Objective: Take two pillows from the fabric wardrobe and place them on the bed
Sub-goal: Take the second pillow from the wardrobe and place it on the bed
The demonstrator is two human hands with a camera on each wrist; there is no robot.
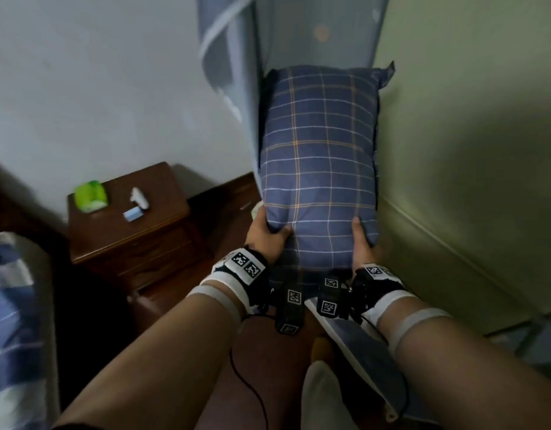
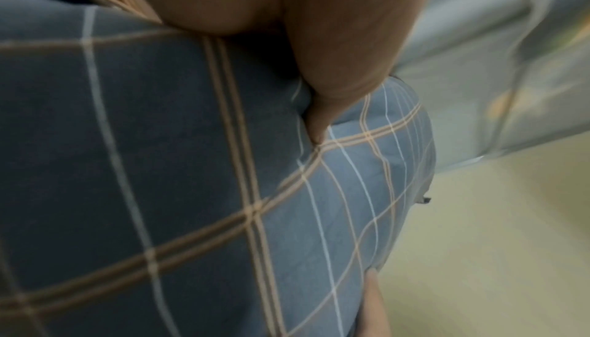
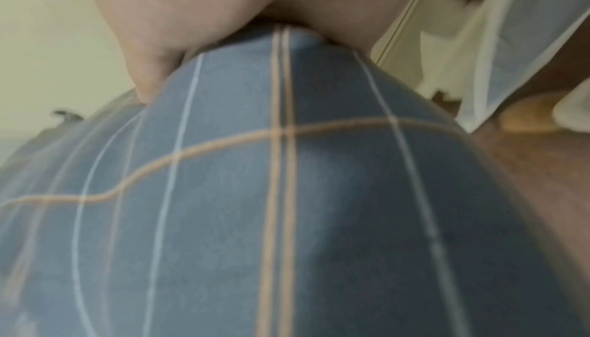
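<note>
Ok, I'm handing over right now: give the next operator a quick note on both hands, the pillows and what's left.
Left hand: grips the near left corner of the plaid pillow.
Right hand: grips its near right corner, thumb on top.
The pillow is held in the air in front of the fabric wardrobe, not yet on the bed, which lies low to the left.
Done: first pillow in hand.
Left: carry it to the bed, then fetch the second pillow, which is not in view.

I count one plaid pillow (image 1: 319,156), two hands: left (image 1: 266,235), right (image 1: 362,243). One nightstand (image 1: 162,193) carrying three small items.
</note>
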